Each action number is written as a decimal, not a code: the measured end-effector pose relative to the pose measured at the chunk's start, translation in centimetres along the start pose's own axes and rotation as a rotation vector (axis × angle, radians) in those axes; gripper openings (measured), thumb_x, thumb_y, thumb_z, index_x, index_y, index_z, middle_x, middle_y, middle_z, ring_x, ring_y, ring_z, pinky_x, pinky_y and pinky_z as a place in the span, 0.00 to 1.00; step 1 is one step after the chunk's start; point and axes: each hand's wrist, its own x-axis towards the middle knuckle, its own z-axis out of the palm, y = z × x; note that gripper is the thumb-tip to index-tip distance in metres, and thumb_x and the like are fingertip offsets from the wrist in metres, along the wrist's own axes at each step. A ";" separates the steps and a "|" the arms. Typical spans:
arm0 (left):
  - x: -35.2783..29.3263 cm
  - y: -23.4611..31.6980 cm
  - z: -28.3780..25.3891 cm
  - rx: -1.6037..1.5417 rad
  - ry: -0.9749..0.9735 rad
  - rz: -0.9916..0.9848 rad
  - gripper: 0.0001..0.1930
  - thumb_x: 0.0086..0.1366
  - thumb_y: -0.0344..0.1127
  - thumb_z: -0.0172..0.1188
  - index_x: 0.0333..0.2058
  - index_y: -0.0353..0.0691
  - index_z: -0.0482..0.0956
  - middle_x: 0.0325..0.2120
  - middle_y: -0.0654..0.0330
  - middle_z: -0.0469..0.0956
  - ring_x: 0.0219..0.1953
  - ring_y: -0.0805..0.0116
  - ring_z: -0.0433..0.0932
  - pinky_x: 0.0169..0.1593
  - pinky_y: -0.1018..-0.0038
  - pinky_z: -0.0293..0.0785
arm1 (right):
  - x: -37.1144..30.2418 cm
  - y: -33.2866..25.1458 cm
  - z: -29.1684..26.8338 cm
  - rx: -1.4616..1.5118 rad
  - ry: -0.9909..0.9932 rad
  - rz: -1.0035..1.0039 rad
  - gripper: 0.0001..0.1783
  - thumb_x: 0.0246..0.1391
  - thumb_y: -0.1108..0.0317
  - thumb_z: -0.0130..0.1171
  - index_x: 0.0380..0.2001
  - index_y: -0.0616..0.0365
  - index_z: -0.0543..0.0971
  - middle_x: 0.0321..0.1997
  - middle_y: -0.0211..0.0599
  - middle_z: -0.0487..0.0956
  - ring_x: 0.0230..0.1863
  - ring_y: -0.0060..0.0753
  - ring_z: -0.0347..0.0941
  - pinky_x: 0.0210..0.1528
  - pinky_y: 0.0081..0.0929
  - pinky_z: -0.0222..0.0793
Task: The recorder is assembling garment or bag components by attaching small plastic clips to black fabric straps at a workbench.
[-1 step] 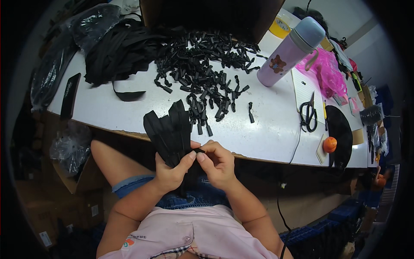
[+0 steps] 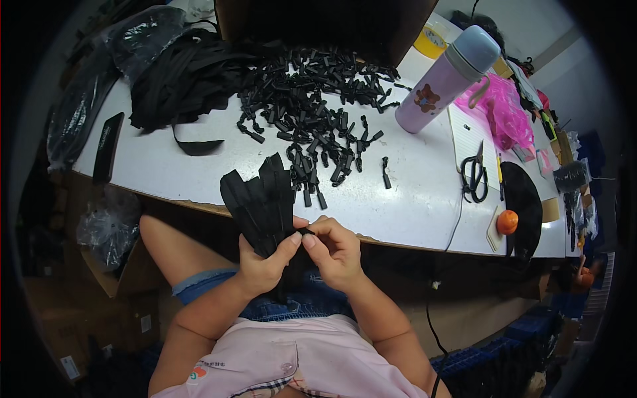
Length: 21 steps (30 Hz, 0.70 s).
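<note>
A fanned bundle of black zipper tapes point(image 2: 257, 202) is gripped in my left hand point(image 2: 267, 266), in front of the table's near edge. My right hand point(image 2: 336, 253) meets it at the thumbs, its thumb and forefinger pinching a small dark piece at the end of one tape. The fingers partly hide that piece, so I cannot tell whether it is the tape alone or a slider on it. Beyond my hands, a wide heap of black zipper sliders with pulls point(image 2: 318, 126) spreads over the white table point(image 2: 219, 174).
At the back left lie more black tapes point(image 2: 179, 83) and a clear plastic bag point(image 2: 147, 36). A black phone point(image 2: 108, 147) rests near the left edge. To the right are a lilac bottle point(image 2: 434, 89), scissors point(image 2: 474, 178), a notebook point(image 2: 464, 142), a pink bag point(image 2: 501, 113) and an orange fruit point(image 2: 507, 222).
</note>
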 end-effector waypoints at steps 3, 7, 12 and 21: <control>0.2 0.4 -0.2 0.024 -0.050 0.023 0.08 0.53 0.27 0.53 0.33 0.34 0.71 0.25 0.63 0.71 0.18 0.83 0.65 0.18 0.88 0.60 | 0.0 -0.4 -0.3 0.136 -0.058 0.112 0.04 0.50 0.73 0.48 0.28 0.63 0.68 0.21 0.27 0.64 0.18 0.12 0.57 0.18 0.11 0.53; 0.3 0.2 -1.3 0.079 -0.171 -0.013 0.09 0.54 0.27 0.55 0.35 0.34 0.73 0.30 0.61 0.74 0.32 0.76 0.72 0.37 0.80 0.68 | 0.0 -0.8 -0.7 0.445 -0.095 0.374 0.06 0.51 0.70 0.49 0.28 0.62 0.69 0.21 0.23 0.64 0.18 0.10 0.57 0.18 0.10 0.51; 0.4 0.3 -1.1 0.070 -0.151 0.014 0.09 0.53 0.27 0.56 0.35 0.34 0.73 0.30 0.60 0.74 0.32 0.76 0.71 0.37 0.80 0.68 | -0.1 -0.3 -0.4 0.198 -0.004 0.133 0.05 0.49 0.72 0.50 0.27 0.63 0.70 0.19 0.28 0.66 0.19 0.19 0.61 0.19 0.15 0.56; -0.4 -0.6 -1.0 0.077 -0.068 0.090 0.07 0.52 0.24 0.56 0.31 0.34 0.73 0.27 0.63 0.73 0.30 0.77 0.70 0.35 0.81 0.67 | -0.4 -0.6 0.0 -0.265 0.100 -0.308 0.06 0.43 0.80 0.52 0.28 0.64 0.71 0.23 0.35 0.70 0.21 0.21 0.63 0.21 0.14 0.58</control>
